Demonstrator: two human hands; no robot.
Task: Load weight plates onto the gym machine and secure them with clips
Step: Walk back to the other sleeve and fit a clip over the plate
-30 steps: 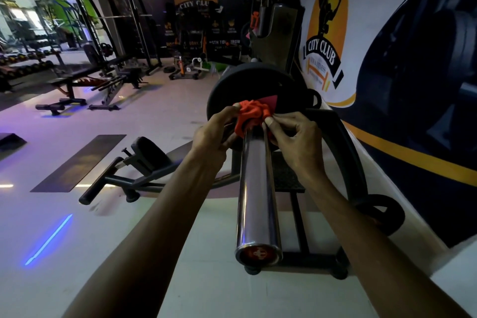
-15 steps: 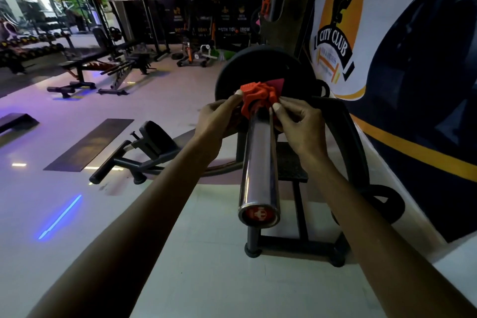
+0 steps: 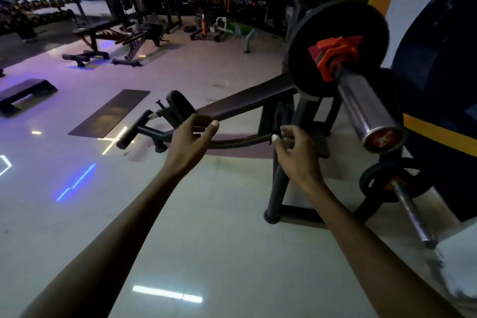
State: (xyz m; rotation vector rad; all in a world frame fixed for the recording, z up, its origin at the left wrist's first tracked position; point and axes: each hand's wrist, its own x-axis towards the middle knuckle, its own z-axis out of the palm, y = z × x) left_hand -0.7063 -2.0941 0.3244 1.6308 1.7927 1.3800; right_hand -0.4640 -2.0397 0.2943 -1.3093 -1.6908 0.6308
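A black weight plate [image 3: 361, 23] sits on the machine's chrome sleeve [image 3: 366, 106] at the upper right. A red clip [image 3: 335, 57] is clamped around the sleeve, tight against the plate's face. My left hand [image 3: 189, 143] hangs open in the middle of the view, well below and left of the clip, holding nothing. My right hand [image 3: 296, 155] is also empty, its fingers loosely curled and apart, below the sleeve. A smaller black plate [image 3: 374, 181] rests on a lower storage peg [image 3: 413, 217] at the right.
The machine's black frame [image 3: 277, 188] and padded lever arm [image 3: 245, 100] stand in front of me. A dark floor mat [image 3: 111, 113] and a step platform [image 3: 23, 93] lie to the left. Benches [image 3: 103, 33] and racks fill the back; a painted wall [image 3: 444, 64] is at the right.
Both hands have let go of the red clip and dropped down and away from the sleeve. The view has swung left, so the sleeve now sits at the right.
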